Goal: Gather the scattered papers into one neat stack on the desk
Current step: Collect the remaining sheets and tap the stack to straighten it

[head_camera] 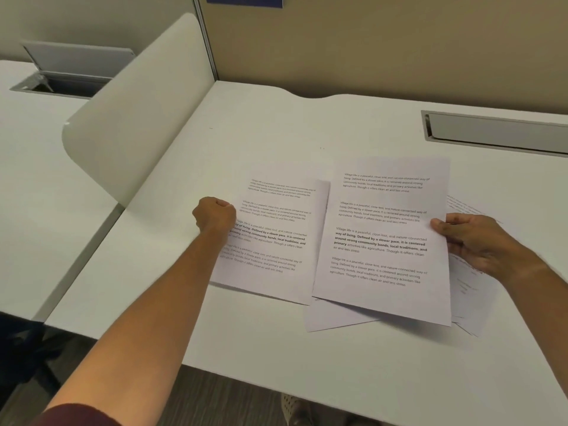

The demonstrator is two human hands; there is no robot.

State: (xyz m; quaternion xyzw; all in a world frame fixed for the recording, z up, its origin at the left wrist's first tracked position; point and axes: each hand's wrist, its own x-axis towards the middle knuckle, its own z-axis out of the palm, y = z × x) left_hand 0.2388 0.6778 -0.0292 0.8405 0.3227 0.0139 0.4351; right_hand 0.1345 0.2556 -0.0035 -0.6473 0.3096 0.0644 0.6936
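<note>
The left hand, curled shut, seemingly pinches the left edge of a white printed sheet on the white desk. The right hand clamps a second printed sheet above loose white papers.

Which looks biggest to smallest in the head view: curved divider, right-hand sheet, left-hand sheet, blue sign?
1. curved divider
2. right-hand sheet
3. left-hand sheet, partly covered and probably the same paper size, so unsure
4. blue sign, cropped at top
</note>
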